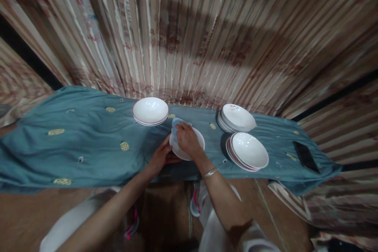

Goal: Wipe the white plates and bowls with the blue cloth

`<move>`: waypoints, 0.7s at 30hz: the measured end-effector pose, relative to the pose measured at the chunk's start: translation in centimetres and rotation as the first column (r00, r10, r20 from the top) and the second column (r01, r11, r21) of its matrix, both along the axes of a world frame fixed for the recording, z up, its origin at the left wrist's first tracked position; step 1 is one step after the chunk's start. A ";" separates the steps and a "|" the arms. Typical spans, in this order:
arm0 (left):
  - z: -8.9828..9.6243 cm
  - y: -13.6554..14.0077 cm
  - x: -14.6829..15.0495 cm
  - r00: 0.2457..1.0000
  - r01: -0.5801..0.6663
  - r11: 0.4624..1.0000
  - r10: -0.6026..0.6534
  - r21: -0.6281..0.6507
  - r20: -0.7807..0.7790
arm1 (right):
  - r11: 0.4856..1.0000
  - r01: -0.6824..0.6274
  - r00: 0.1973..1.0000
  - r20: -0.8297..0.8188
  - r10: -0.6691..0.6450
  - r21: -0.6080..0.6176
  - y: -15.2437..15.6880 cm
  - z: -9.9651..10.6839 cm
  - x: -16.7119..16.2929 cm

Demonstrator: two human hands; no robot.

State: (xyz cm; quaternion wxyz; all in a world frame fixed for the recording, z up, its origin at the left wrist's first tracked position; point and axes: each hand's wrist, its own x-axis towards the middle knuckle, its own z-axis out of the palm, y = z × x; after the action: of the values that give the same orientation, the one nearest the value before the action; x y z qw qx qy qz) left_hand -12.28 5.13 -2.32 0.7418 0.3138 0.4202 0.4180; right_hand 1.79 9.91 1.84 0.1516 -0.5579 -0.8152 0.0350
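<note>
A white bowl (pixel 198 135) is between my hands at the middle of the table, near its front edge. My left hand (pixel 162 155) grips the bowl's left rim, fingers partly hidden beneath it. Inside the bowl, my right hand (pixel 187 138) presses a light blue cloth (pixel 175 130) against the surface, its fingers closed on the cloth. Behind and to the left sits a small stack of white bowls with a red rim (pixel 150 110).
To the right stand two stacks of bowls, a back one with a floral print (pixel 238 117) and a front one (pixel 250 151). A dark phone (pixel 306 156) lies at the right end of the teal cloth-covered table (pixel 97 145). A pleated curtain (pixel 189 47) hangs behind.
</note>
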 end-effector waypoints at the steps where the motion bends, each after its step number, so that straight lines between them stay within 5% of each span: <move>1: 0.0 0.0 0.0 1.000 0.004 1.000 -0.004 0.008 -0.001 | 1.000 0.026 1.000 0.017 -0.026 0.002 0.2 0.0 0.2; 11: -0.2 0.1 0.1 0.999 0.018 1.000 -0.018 0.018 0.026 | 0.952 0.287 0.950 0.160 -0.268 -0.109 0.1 1.7 3.4; 21: 0.4 -0.2 0.0 0.997 0.001 1.000 -0.003 0.022 0.079 | 0.901 0.387 0.897 0.307 -0.319 -0.194 -3.4 3.9 5.6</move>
State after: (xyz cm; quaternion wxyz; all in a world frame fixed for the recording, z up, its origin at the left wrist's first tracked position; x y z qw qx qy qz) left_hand -12.26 4.97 -1.95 0.7548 0.3054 0.3858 0.4338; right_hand 7.40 6.49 5.72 -0.0277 -0.7115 -0.7013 0.0336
